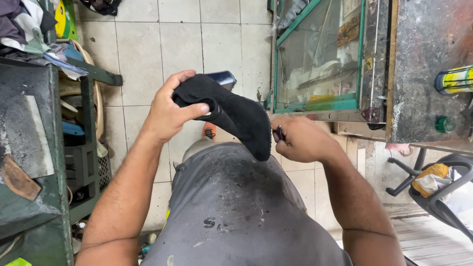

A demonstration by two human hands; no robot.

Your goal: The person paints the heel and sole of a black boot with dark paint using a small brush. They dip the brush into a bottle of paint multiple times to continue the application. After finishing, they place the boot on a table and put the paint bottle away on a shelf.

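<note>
Above the grey-trousered lap [236, 207], the left hand [167, 111] is gripping a black suede shoe [231, 116], fingers wrapped tight, while the right hand [300, 140] is pinching a small dark tool [279, 133] against its sole edge, best kept steady.

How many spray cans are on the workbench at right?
1: a yellow-and-green spray can lies on its side at the right edge of the worn workbench, above a separate green cap. More may sit outside the frame.

— What colours sit by the fingers?
— A black suede shoe [231, 116], over a grey, dark-stained apron [236, 207].
— And beyond them?
— Pale beige floor tiles [197, 44], a green-framed glass cabinet [320, 59], a yellow-and-green can [456, 80].
</note>
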